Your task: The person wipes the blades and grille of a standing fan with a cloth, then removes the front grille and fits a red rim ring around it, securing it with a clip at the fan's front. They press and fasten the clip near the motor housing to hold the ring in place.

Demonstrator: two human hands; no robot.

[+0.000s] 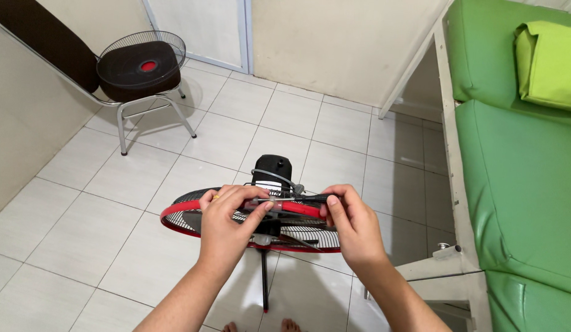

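Left hand [227, 224] and right hand [353, 227] both on a screwdriver [297, 200] laid across the red rim of a fan's rear grille [193, 215]; black motor housing [272, 171] behind. Front grille [141, 58] sits on a chair [138, 104], upper left. Green sofa [519, 184] on the right, white tile floor [82, 233].

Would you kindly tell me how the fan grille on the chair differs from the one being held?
The grille on the chair is plain black wire with a red centre cap; the held grille carries a red rim. The first lies untouched, while the left hand and right hand work at the second's rim. Both are round wire guards.
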